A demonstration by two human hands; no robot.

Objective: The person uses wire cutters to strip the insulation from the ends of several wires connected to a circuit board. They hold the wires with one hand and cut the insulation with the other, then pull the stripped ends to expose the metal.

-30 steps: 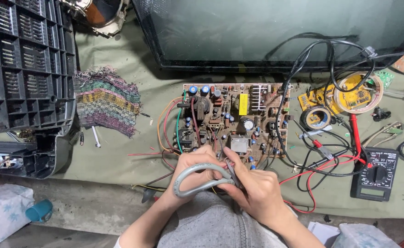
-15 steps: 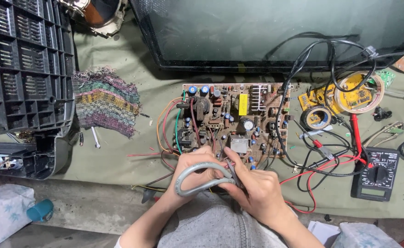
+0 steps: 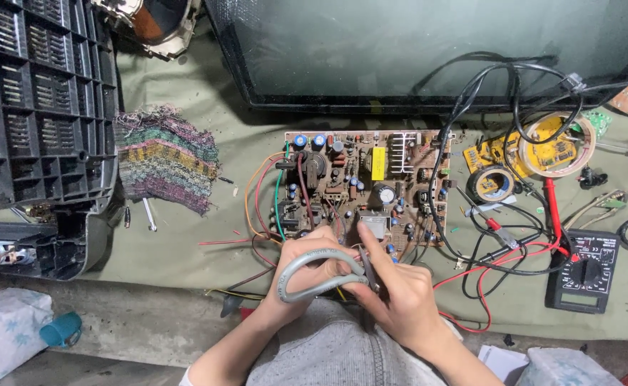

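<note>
A brown circuit board (image 3: 360, 182) with capacitors, coils and coloured wires lies on the green cloth in front of a large dark screen (image 3: 428, 50). My left hand (image 3: 303, 275) is closed around a looped grey cable (image 3: 314, 268) at the board's near edge. My right hand (image 3: 400, 289) pinches the cable's other end together with a thin metal-tipped tool, thumb pointing toward the board. Both hands touch each other just below the board, above my grey-clad knee.
A black multimeter (image 3: 584, 271) with red and black leads sits to the right, near solder spools (image 3: 557, 146) and tape. A striped woven cloth (image 3: 162, 159) and a black slotted plastic casing (image 3: 39, 114) lie to the left. A screwdriver (image 3: 146, 213) rests by the cloth.
Both hands have stayed at the near edge of the board with the grey cable loop; only slight finger shifts show.
</note>
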